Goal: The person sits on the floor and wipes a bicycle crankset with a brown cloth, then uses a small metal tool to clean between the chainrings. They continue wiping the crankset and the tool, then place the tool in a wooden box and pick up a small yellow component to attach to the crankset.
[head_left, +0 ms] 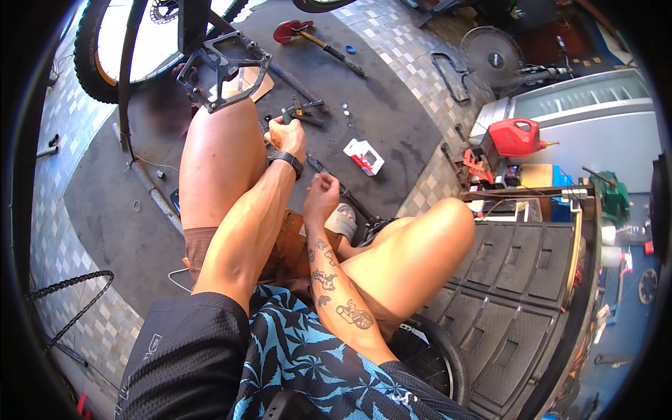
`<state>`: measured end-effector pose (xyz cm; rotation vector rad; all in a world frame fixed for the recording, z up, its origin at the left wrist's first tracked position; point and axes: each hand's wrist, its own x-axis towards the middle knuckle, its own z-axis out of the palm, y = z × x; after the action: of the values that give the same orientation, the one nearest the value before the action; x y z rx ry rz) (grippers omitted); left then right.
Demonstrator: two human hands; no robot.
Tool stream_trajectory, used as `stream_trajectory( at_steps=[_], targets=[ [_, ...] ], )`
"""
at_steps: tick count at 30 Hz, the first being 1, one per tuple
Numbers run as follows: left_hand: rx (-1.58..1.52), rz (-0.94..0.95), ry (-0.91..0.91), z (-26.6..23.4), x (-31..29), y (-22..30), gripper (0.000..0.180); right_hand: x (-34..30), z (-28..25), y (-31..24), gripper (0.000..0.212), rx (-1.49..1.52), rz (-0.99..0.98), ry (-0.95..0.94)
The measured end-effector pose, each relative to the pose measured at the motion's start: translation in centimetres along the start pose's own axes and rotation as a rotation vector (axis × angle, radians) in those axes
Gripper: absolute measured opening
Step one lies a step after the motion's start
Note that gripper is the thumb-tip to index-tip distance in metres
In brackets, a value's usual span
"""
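My left hand [285,138], with a black watch at the wrist, is beside my left knee with its fingers closed around a dark tool handle [286,117]. The tool's far end overlaps black and yellow tools [306,108] on the mat, so its kind is hard to make out. My right hand [322,192], on the tattooed forearm, is between my knees with its fingers curled together. Whatever it may pinch is hidden. A black bicycle pedal [224,73] hangs just above my left knee, below the raised bike frame [194,24].
A dark mat [392,91] covers the tiled floor, with a red-headed tool [318,45], a small white-and-red box [363,157] and metal tubes [155,192] on it. At right are a fan [492,59], a red fuel can [514,136] and black drawers [511,308].
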<state>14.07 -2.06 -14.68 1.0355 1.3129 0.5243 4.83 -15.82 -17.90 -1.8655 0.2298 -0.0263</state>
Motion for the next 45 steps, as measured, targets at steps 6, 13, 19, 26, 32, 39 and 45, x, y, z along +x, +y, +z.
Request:
stream_trajectory(
  at_steps=[6,13,19,26,32,39,45],
  targets=[
    [0.037,0.134,0.008,-0.8,-0.9,-2.5,0.042,-0.5,0.6,0.1,0.029,-0.047,0.097,-0.097],
    [0.3,0.434,0.063,-2.9,-0.8,-2.8,0.037,-0.7,-0.7,5.5,0.032,-0.24,0.091,-0.312],
    [0.412,0.456,-0.029,-7.0,-0.8,-1.6,0.036,-2.9,-0.7,2.9,0.037,-0.57,-0.141,-0.468],
    [0.646,0.197,-0.045,-9.9,1.8,-2.8,0.044,-3.4,2.4,2.4,0.034,-0.887,-0.398,-0.668],
    [0.959,0.106,-0.256,-11.6,4.7,-9.4,0.044,-3.7,4.4,0.7,0.027,-0.71,-0.049,-0.43],
    [0.99,0.027,-0.399,-12.4,7.5,-11.4,0.044,-3.8,5.5,-0.6,0.035,-0.825,-0.022,-0.396],
    [1.003,-0.057,-0.184,-14.8,5.5,-12.6,0.041,-2.6,5.2,-0.8,0.044,-0.698,0.15,-0.36]
  ],
)
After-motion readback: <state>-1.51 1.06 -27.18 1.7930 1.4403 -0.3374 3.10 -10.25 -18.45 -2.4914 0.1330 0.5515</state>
